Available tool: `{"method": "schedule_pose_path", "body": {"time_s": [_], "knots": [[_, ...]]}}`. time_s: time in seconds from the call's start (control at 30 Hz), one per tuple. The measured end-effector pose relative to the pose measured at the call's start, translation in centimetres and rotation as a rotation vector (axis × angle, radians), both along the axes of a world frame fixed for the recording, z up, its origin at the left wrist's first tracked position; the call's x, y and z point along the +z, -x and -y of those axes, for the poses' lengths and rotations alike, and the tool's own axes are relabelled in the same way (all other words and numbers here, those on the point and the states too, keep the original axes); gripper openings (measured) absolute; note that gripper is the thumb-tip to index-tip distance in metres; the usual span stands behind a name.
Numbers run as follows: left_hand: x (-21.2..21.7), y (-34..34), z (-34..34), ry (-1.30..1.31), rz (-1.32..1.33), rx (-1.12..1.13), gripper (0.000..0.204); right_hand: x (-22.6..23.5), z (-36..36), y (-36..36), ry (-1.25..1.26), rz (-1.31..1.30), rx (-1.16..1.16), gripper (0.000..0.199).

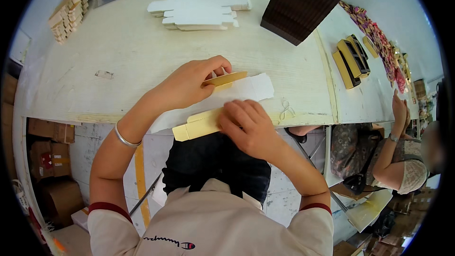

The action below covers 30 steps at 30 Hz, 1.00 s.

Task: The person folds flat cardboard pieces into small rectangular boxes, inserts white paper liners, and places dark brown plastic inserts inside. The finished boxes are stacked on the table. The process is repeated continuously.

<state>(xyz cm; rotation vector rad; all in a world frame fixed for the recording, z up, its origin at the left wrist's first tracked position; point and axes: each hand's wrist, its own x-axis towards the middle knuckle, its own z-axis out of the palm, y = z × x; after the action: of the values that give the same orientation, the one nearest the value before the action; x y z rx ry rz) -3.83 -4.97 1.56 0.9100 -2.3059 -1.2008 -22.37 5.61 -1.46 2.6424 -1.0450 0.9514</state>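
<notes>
A flat white cardboard box blank (246, 90) with yellow-gold flaps lies at the near edge of the pale wooden table (142, 52). My left hand (189, 83) pinches its raised gold flap (226, 78) between thumb and fingers. My right hand (249, 125) presses down on the folded yellow end (194, 125) of the same blank, which overhangs the table edge. A silver bangle sits on my left wrist.
A stack of flat white box blanks (199, 7) lies at the far middle. A tall dark brown ribbed stack (301, 2) stands to its right. Tan folded pieces (68, 14) are piled far left. Gold-black boxes (353, 57) sit on the neighbouring table, where another person (398, 147) works. Cardboard boxes (52, 156) stand under the table.
</notes>
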Motion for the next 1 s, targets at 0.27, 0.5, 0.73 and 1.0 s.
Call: {"method": "schedule_pose_path", "body": {"time_s": [0.27, 0.5, 0.73, 1.0], "knots": [[0.9, 0.0, -0.8, 0.131, 0.149, -0.034, 0.023, 1.0, 1.1, -0.6, -0.246, -0.076, 0.045, 0.013], [1.9, -4.2, -4.7, 0.395, 0.284, 0.0, 0.021, 1.8, 3.9, -0.8, -0.65, 0.005, 0.018, 0.01], [0.6, -3.0, -5.9, 0.477, 0.276, 0.177, 0.025, 4.4, 4.0, 5.4, -0.386, -0.167, -0.258, 0.016], [3.9, 0.1, -5.9, 0.068, 0.449, 0.041, 0.047, 1.0, -0.3, 1.0, -0.383, 0.082, 0.045, 0.046]]}}
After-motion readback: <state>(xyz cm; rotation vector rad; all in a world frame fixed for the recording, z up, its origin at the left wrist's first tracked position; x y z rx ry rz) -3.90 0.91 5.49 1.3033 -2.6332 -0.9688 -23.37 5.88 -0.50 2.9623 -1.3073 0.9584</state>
